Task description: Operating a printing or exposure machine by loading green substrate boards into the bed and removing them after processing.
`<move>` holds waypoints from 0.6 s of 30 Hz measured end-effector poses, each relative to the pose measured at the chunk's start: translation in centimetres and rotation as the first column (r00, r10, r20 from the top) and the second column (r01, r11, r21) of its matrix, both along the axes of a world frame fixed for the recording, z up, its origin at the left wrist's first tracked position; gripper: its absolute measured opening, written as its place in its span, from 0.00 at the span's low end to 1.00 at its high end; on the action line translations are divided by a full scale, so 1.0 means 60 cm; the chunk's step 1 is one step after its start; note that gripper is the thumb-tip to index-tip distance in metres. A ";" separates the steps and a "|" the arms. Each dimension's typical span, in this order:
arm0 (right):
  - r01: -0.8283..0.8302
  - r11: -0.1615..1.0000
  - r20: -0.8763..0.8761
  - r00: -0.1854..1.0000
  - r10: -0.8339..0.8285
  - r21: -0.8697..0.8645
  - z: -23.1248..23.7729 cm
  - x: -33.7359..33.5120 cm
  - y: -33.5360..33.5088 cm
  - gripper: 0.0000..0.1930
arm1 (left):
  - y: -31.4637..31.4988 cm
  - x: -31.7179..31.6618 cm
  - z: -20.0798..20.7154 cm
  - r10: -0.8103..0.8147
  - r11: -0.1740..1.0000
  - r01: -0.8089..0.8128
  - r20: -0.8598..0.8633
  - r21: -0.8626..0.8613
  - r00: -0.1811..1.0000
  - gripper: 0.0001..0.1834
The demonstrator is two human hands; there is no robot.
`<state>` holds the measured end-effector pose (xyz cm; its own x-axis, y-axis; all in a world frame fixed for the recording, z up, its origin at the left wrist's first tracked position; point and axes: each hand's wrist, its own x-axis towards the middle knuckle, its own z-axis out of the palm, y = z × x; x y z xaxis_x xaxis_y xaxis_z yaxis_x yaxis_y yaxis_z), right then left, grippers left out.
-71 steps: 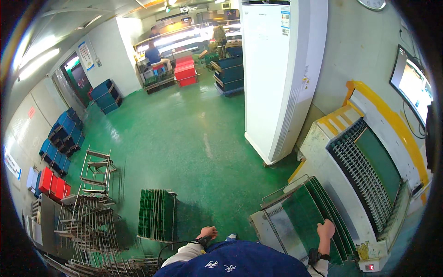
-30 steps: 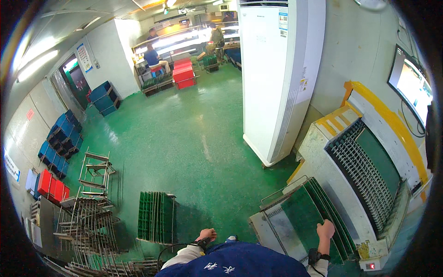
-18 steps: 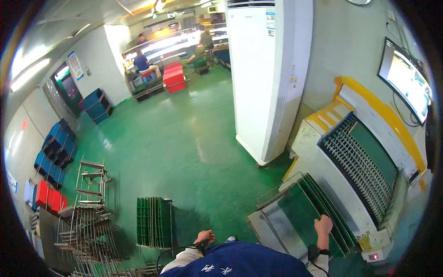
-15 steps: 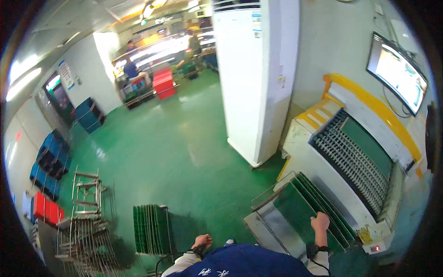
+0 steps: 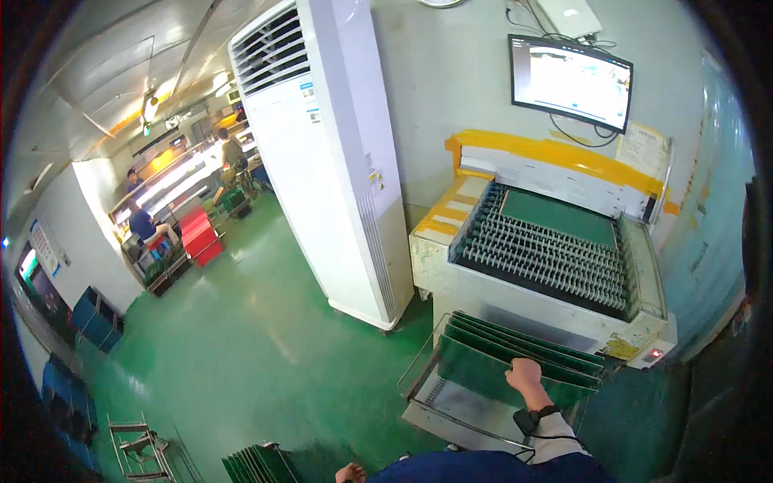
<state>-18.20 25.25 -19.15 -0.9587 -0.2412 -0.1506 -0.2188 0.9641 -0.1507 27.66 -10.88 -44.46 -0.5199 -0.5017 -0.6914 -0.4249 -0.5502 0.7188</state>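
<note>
My right hand [image 5: 525, 375] is closed on the top edge of the front green panel [image 5: 475, 366]. This flat panel stands tilted with several others like it in a metal rack [image 5: 444, 419], just in front of a roller machine. Its fingertips are hidden from view. My left hand [image 5: 351, 473] shows only in part at the lower edge, with its fingers curled in and nothing visible in them. A second rack of upright green panels [image 5: 256, 465] is to the left of it, cut off by the lower edge.
Another green panel [image 5: 560, 216] lies on the rollers of the machine [image 5: 547, 274]. A tall white air conditioner [image 5: 322, 193] stands left of it. On the wall hangs a screen [image 5: 570, 80]. A metal frame [image 5: 141, 451] stands at lower left; people sit near a red box [image 5: 200, 235] farther back.
The view has swung to the right, bringing the roller machine nearer the middle. My right hand stays at the front panel's edge. My left hand has dropped mostly out of the picture.
</note>
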 end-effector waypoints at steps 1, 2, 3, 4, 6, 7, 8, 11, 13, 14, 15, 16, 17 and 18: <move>0.001 1.000 -0.007 1.000 -0.001 -0.006 -0.002 0.001 0.000 0.14 | 0.001 -0.001 -0.002 0.147 0.979 -0.147 0.011 0.140 0.989 0.08; -0.001 1.000 -0.014 1.000 0.001 -0.013 -0.003 0.001 -0.001 0.14 | -0.003 0.001 -0.002 0.011 1.000 -0.012 -0.067 -0.024 0.998 0.07; -0.002 1.000 -0.007 1.000 0.002 -0.011 -0.005 0.001 -0.005 0.14 | -0.004 0.010 0.000 -0.146 0.960 0.137 -0.019 -0.245 0.989 0.07; 0.018 1.000 0.001 1.000 -0.018 0.002 -0.010 -0.001 0.006 0.14 | 0.009 0.009 0.015 -0.304 0.849 0.298 0.058 -0.436 0.951 0.07; 0.020 1.000 0.007 1.000 -0.020 -0.003 -0.013 0.000 0.010 0.14 | 0.012 0.000 0.044 -0.365 0.794 0.402 0.172 -0.456 0.915 0.07; 0.012 1.000 0.003 1.000 -0.012 -0.011 -0.015 0.002 0.009 0.14 | 0.011 0.001 0.046 -0.378 0.775 0.430 0.206 -0.464 0.903 0.08; 0.005 1.000 0.000 1.000 -0.005 -0.019 -0.017 0.003 0.009 0.15 | 0.013 0.001 0.046 -0.352 0.821 0.399 0.187 -0.409 0.917 0.08; -0.018 1.000 0.011 1.000 0.018 -0.023 -0.016 0.002 0.010 0.14 | 0.011 -0.010 0.049 -0.312 0.872 0.351 0.163 -0.341 0.936 0.08; -0.023 1.000 0.034 0.999 0.023 -0.011 -0.009 0.001 0.010 0.14 | 0.008 -0.017 0.050 -0.303 0.884 0.339 0.155 -0.323 0.940 0.08; -0.025 1.000 0.045 0.999 0.025 -0.005 -0.006 0.001 0.009 0.14 | 0.008 -0.021 0.051 -0.302 0.887 0.337 0.154 -0.315 0.941 0.08; -0.024 1.000 0.039 0.999 0.024 0.001 -0.008 0.001 0.009 0.14 | 0.008 -0.024 0.052 -0.301 0.892 0.334 0.152 -0.304 0.942 0.08; -0.022 1.000 0.032 0.999 0.022 0.006 -0.011 -0.002 0.010 0.15 | 0.007 -0.029 0.053 -0.299 0.896 0.331 0.149 -0.295 0.942 0.08; -0.020 1.000 0.025 1.000 0.020 0.011 -0.014 -0.004 0.011 0.15 | 0.007 -0.033 0.053 -0.299 0.899 0.330 0.147 -0.286 0.943 0.08; -0.024 1.000 0.006 1.000 0.024 0.000 -0.017 -0.006 0.014 0.15 | 0.007 -0.038 0.054 -0.302 0.901 0.333 0.148 -0.279 0.942 0.07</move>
